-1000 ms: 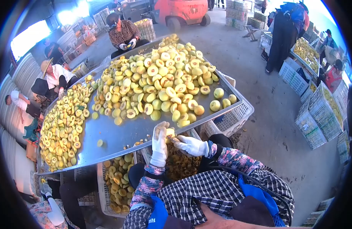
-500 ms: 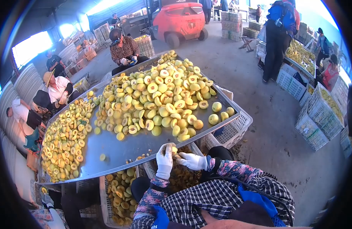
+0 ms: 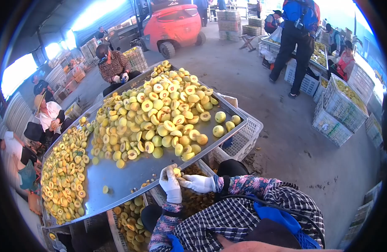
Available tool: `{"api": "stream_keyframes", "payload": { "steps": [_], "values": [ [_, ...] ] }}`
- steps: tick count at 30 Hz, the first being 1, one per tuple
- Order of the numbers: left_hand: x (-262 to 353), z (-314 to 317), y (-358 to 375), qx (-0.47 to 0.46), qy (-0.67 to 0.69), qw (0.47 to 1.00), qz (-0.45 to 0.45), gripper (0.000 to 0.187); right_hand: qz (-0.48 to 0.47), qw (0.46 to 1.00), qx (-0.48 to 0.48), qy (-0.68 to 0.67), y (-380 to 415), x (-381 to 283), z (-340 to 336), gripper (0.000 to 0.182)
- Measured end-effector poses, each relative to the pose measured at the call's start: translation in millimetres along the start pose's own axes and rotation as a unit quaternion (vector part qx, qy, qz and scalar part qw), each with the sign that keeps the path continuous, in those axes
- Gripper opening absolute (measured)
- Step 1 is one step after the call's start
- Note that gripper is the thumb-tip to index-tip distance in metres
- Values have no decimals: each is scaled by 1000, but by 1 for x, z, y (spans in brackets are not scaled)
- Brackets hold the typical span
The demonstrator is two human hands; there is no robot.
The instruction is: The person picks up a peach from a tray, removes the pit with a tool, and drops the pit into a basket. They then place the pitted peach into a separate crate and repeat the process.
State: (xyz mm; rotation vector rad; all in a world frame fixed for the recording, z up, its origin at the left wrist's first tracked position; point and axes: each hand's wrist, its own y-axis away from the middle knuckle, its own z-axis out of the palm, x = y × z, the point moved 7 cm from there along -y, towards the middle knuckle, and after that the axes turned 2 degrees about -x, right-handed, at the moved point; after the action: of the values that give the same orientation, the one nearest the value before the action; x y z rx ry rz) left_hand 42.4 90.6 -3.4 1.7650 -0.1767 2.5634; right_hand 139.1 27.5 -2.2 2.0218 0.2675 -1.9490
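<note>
My left hand [image 3: 170, 183], in a white glove, is closed around a yellow fruit piece [image 3: 177, 171] just past the near edge of the metal table [image 3: 118, 178]. Right beside it, my right hand [image 3: 196, 183], also gloved, has its fingers closed and touching that same fruit; whether a tool is between them is too small to tell. A large heap of halved and whole yellow-green fruit [image 3: 160, 111] lies on the table, with a second pile of halves [image 3: 63, 180] at its left side.
Below the table stand a crate of halves [image 3: 132, 222] and a white crate [image 3: 248, 136]. A person [image 3: 113, 67] sits at the far table edge. Behind are a red forklift [image 3: 172, 26], a standing person [image 3: 300, 42] and stacked crates [image 3: 342, 105] on the right.
The view has turned, so the table and background sit further left and the forklift higher. Both hands stay together at the fruit piece. At right, another person behind the standing one has come into view.
</note>
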Motion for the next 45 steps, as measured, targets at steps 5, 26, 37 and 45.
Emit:
{"api": "stream_keyframes", "payload": {
  "steps": [5, 26, 37, 45],
  "values": [
    [8, 9, 3, -44, 76, 994, -62, 33, 119, 975, -64, -178, 8, 10, 0, 41],
    [117, -246, 17, 248, -321, 914, 22, 29, 101, 935, -134, 312, 49, 38, -7, 39],
    [38, -24, -107, -170, -675, 709, 114, 48, 32, 939, -131, 317, 45, 72, 2, 40],
    [-42, -3, -160, -151, -766, 625, -14, 42, 122, 938, -158, 285, 55, 74, 0, 45]
  ]
}}
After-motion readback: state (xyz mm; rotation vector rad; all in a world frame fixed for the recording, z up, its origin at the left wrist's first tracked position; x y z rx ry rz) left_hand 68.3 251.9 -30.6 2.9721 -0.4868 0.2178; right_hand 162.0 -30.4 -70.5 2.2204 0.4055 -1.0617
